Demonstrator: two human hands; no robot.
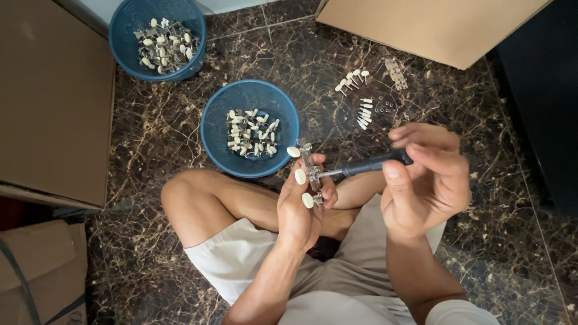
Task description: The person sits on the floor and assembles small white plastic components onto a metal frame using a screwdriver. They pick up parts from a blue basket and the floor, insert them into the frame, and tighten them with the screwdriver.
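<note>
**Screwdriver on a tuner strip, sitting on the marble floor**

I sit cross-legged on the dark marble floor (pixel 156 138). My left hand (pixel 299 207) is closed around a metal tuner strip (pixel 309 174) with three cream-coloured knobs, holding it upright above my knee, the knobs pointing to the left. My right hand (pixel 424 177) grips the black handle of a screwdriver (pixel 367 164), fingers wrapped over it and thumb along the underside. The shaft runs nearly level to the left, and its tip meets the strip near the middle knob.

Just beyond the strip, on the floor, stands a blue basket (pixel 212 120) holding a heap of similar strips with pale knobs. A second blue basket (pixel 123 30), also filled with such parts, stands farther off, towards the upper left. To the right of the near basket, small loose parts (pixel 360 96) lie spread on the floor: cream-headed pegs, short pale pins in a row, and a few tiny dark rings. Brown cardboard boxes (pixel 54 102) stand to my left and across the top right.
</note>
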